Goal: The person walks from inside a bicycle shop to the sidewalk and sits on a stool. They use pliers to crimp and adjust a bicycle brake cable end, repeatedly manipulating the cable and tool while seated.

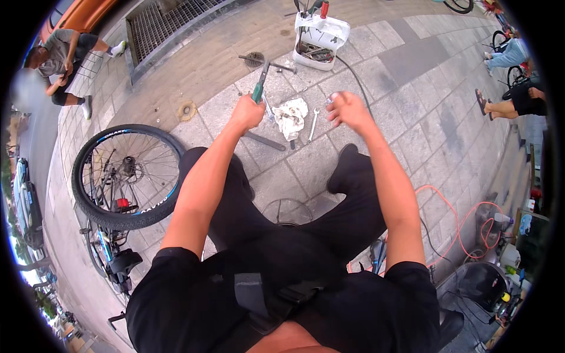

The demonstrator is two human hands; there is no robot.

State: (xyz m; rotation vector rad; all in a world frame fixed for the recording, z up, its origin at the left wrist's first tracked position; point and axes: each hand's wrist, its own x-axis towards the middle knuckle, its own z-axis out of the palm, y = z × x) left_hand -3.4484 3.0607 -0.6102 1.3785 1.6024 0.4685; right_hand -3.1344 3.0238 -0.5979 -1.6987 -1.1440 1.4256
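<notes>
My left hand (247, 113) grips a long metal tool (259, 85) with a green handle, held upright above the pavement. My right hand (348, 112) hangs in the air to the right, fingers loosely bent and apart. Below and between them lie a crumpled white rag (289, 117), a silver wrench (313, 125) and a dark bar (265, 140). Farther forward are a gear cluster (253, 57), a metal bar with cross ends (285, 67) and a white toolbox (319, 43) holding tools. A bicycle wheel (85, 179) with bike parts is at my left.
A seated person (62, 65) is at the upper left beside a drain grate (159, 29). Other people's legs (506, 106) show at the right. An orange hose (447, 200) loops beside a cluttered work area (494, 276). My legs are spread below my arms.
</notes>
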